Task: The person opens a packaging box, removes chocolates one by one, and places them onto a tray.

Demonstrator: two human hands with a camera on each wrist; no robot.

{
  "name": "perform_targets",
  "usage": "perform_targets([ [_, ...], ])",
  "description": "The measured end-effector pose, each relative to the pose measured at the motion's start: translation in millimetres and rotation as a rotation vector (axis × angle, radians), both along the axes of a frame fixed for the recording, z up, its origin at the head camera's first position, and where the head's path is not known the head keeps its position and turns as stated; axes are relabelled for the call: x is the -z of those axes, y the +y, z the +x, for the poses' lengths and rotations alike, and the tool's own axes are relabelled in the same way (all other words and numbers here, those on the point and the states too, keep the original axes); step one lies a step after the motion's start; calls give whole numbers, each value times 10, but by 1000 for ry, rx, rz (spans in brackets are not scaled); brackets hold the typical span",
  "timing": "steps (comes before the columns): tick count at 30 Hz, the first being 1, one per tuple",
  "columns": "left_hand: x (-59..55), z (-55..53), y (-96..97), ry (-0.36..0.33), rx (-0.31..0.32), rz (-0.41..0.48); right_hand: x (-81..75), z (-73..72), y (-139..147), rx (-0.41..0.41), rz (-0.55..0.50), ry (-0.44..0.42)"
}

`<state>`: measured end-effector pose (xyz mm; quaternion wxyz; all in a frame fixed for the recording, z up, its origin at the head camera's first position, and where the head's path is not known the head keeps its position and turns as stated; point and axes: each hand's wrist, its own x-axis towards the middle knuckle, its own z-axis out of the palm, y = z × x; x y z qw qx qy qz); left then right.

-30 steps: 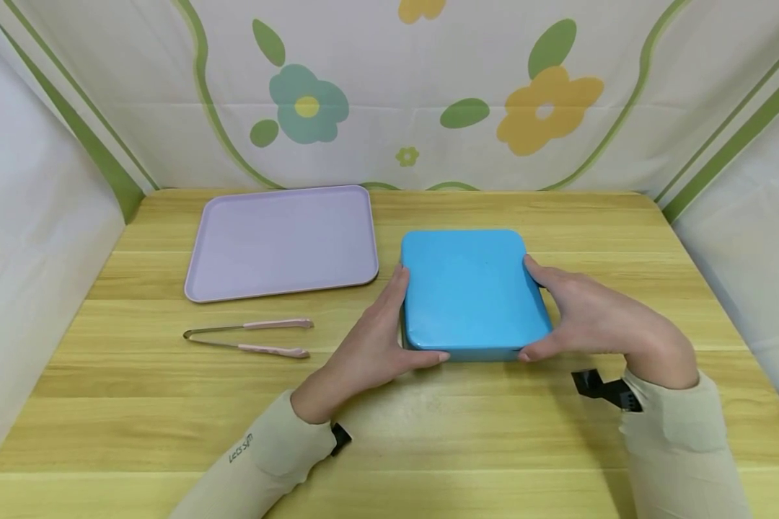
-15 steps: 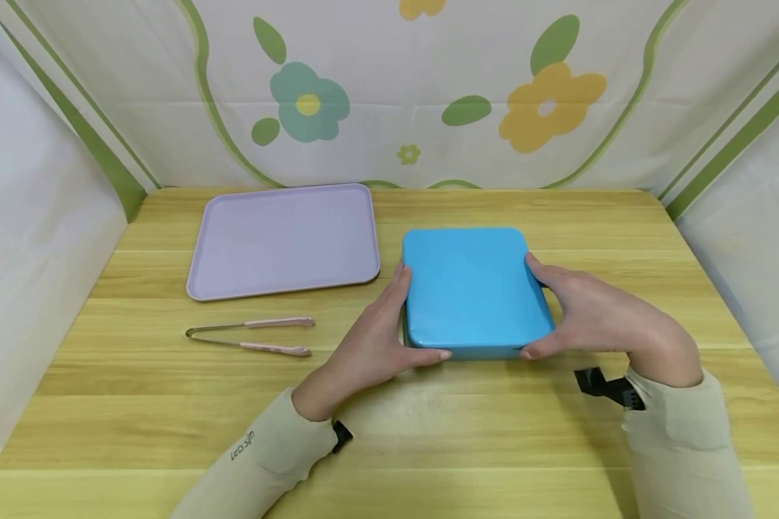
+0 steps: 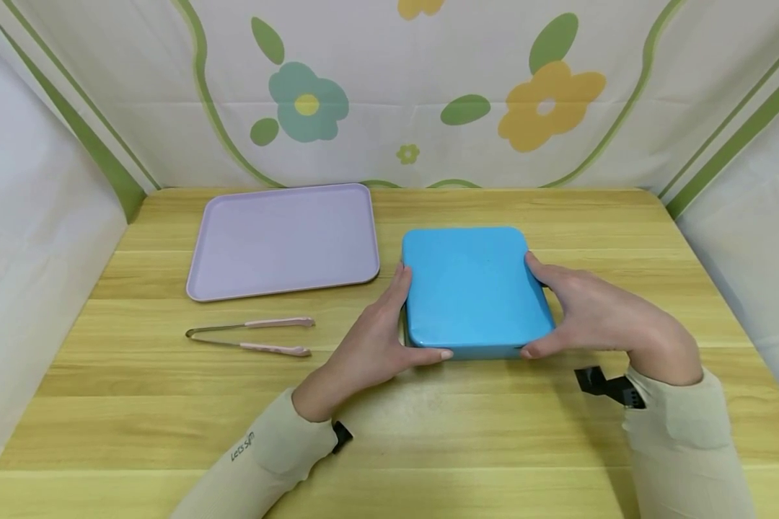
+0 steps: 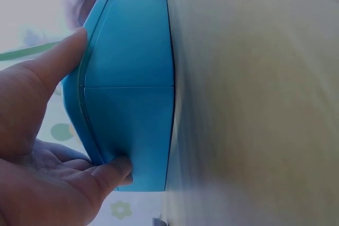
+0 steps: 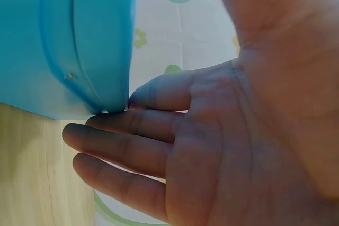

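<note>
A square blue box (image 3: 477,288) with rounded corners sits right of the table's middle, its lid on. In the left wrist view, a seam separates the lid (image 4: 75,107) from the box's side walls. My left hand (image 3: 375,333) grips the near left corner, thumb along the front edge and fingers against the left side. At the right, my right hand (image 3: 587,311) spans the near right corner, thumb in front and index finger on the right side. From the right wrist, the other fingers (image 5: 124,149) extend fairly straight beside the box's edge.
A lilac rectangular tray (image 3: 285,241) lies at the back left. Pink-handled tongs (image 3: 249,337) lie in front of it, spread, left of my left hand. A flower-printed cloth (image 3: 376,86) stands along the table's far edge, with white cloth walls at both sides.
</note>
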<state>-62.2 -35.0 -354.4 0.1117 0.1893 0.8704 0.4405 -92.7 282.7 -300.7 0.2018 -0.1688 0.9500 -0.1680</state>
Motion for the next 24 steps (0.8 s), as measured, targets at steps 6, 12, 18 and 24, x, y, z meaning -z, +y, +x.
perform_targets([
  [6, -7, 13, 4, 10, -4, 8, -1, 2, -8, -6, 4, 8],
  [12, 0, 22, 18, 36, 0, 1, -1, 6, -22, -14, 17, 25],
  [18, -12, 24, 21, 29, 1, -10, -1, 0, -16, -18, 2, 21],
  [24, -53, 25, 10, -11, -15, 31, -46, 10, 4, 11, -31, 3],
])
